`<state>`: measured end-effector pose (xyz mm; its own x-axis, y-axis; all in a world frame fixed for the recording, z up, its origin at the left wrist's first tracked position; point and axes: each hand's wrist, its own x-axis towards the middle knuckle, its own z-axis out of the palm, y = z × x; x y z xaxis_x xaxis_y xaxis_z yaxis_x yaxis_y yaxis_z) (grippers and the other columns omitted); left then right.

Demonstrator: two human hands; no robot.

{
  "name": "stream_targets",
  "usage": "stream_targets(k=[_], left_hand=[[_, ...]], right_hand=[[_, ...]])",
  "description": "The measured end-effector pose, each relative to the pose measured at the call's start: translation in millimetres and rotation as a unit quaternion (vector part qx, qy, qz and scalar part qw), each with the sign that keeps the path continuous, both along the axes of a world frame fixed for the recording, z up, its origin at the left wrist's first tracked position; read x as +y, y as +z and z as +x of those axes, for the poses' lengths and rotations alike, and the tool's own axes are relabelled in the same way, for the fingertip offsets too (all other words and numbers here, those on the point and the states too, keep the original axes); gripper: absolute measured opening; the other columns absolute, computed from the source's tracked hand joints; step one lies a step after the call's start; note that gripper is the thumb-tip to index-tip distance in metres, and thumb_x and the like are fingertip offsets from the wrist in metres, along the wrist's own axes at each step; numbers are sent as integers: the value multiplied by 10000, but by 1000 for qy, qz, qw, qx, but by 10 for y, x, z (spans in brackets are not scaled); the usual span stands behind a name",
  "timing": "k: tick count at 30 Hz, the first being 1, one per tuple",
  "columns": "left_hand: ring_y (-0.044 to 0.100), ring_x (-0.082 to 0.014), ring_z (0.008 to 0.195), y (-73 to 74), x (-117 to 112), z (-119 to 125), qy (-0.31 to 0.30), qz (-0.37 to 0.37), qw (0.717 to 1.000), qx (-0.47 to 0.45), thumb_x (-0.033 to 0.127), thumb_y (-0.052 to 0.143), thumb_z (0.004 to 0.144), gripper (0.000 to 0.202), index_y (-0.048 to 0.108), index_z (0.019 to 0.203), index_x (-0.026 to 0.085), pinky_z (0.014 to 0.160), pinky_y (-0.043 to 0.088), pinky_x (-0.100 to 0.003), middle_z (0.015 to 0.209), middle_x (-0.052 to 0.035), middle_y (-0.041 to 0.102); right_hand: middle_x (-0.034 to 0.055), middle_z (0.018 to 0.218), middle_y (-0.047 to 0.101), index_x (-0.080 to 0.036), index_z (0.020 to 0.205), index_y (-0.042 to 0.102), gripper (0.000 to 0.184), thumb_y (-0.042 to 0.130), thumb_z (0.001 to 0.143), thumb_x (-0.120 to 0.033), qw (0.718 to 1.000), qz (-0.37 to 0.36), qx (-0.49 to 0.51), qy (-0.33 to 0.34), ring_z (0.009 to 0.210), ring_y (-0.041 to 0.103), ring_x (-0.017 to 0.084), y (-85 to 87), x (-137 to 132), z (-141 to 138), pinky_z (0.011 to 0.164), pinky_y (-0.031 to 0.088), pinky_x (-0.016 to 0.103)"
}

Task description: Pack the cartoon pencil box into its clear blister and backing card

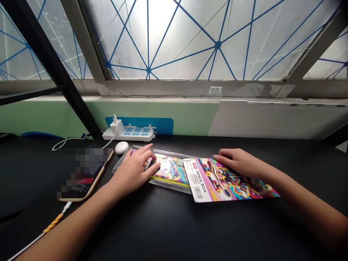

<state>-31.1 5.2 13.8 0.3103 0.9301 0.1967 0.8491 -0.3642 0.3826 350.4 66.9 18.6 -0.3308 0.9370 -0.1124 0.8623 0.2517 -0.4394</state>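
Note:
A colourful pencil box [170, 170] lies in a clear plastic tray [123, 161] on the black desk [168, 224]. My left hand [135, 170] rests on the box's left end, fingers curled over it. To its right lies a bright printed card [217, 181] labelled "PENCIL BOX". My right hand [239, 162] lies flat on the card's far edge, fingers stretched out, pressing it down.
A phone [85, 175] on a charging cable [51, 226] lies at the left. Behind it sit a white earbud case [121, 147] and a white power strip [130, 133] by the wall. A black diagonal bar [54, 69] crosses the window at the left.

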Motion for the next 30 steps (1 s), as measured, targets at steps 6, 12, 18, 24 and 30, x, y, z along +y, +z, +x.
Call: stream_targets(k=[6, 12, 18, 24, 30], left_hand=[[399, -341, 1498, -52, 8, 1, 2, 2, 999, 45, 534, 435, 1025, 426, 607, 1308, 266, 1178, 263, -664, 1596, -133, 476], [379, -337, 1507, -57, 11, -4, -2, -5, 998, 58, 563, 403, 1030, 472, 600, 1341, 268, 1187, 249, -657, 1599, -121, 475], [379, -335, 1506, -50, 8, -5, 1, -7, 998, 65, 573, 389, 1031, 476, 599, 1340, 278, 1185, 258, -650, 1596, -112, 480], [361, -331, 1518, -35, -4, 3, 6, -13, 997, 82, 569, 374, 1035, 492, 582, 1366, 272, 1184, 265, -642, 1609, -117, 460], [360, -331, 1518, -43, -13, 7, 8, -15, 996, 84, 564, 375, 1038, 486, 576, 1370, 272, 1185, 267, -640, 1610, -116, 458]], right_hand=[[50, 996, 761, -256, 971, 686, 486, 462, 939, -687, 999, 8, 36, -3, 869, 678, 247, 16, -189, -276, 716, 485, 334], [9, 770, 710, -254, 830, 666, 483, 532, 895, -714, 999, -34, 30, -7, 691, 612, 201, -41, -109, -152, 584, 417, 296], [-12, 674, 632, -241, 696, 617, 508, 623, 817, -734, 998, -59, 10, -22, 614, 535, 170, 21, -4, 48, 526, 350, 283], [-6, 661, 622, -234, 681, 606, 539, 649, 770, -764, 997, -69, -5, -40, 608, 525, 168, 130, -5, 96, 516, 329, 283], [2, 666, 626, -233, 689, 617, 559, 660, 737, -789, 996, -61, -17, -69, 620, 525, 175, 251, -36, 120, 524, 333, 287]])
